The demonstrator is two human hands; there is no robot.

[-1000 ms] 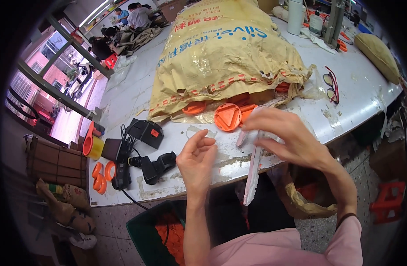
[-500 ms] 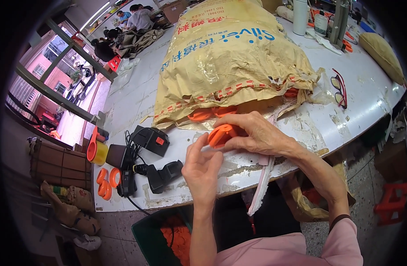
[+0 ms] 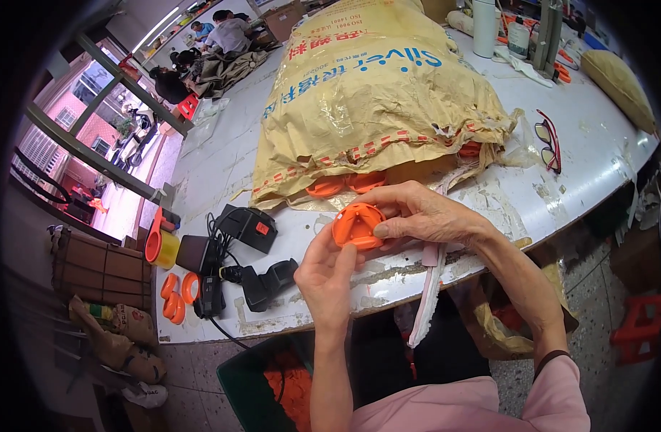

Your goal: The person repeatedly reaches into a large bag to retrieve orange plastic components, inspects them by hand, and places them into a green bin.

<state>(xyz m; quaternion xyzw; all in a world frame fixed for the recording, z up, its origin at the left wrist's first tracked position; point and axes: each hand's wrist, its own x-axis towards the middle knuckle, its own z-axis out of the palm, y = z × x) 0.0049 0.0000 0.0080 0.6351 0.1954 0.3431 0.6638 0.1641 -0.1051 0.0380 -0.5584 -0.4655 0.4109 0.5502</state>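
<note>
By the left hand (image 3: 326,273), a round orange disc (image 3: 358,225) is pinched over the table (image 3: 219,169), nearer than the yellow sack (image 3: 377,101). Its hollow face, roughly as long as wide, is tilted up and nearward; its right edge is gripped by the right hand (image 3: 429,216).

You stand at a white table (image 3: 219,169), its top marked with tape residue and its front edge worn. Directly on it, before you, lies a large yellow sack (image 3: 377,93); orange discs (image 3: 324,188) show at its near edge. To your left, locate the black box (image 3: 245,229), the black stand (image 3: 267,284), the orange rings (image 3: 173,309) and a yellow cup (image 3: 170,250). A pale strip (image 3: 425,302) overhangs the front edge. To your right, note the glasses (image 3: 550,144); beyond them, a tan cushion (image 3: 618,85), a white bottle (image 3: 483,29) and a cloth (image 3: 526,70).
</note>
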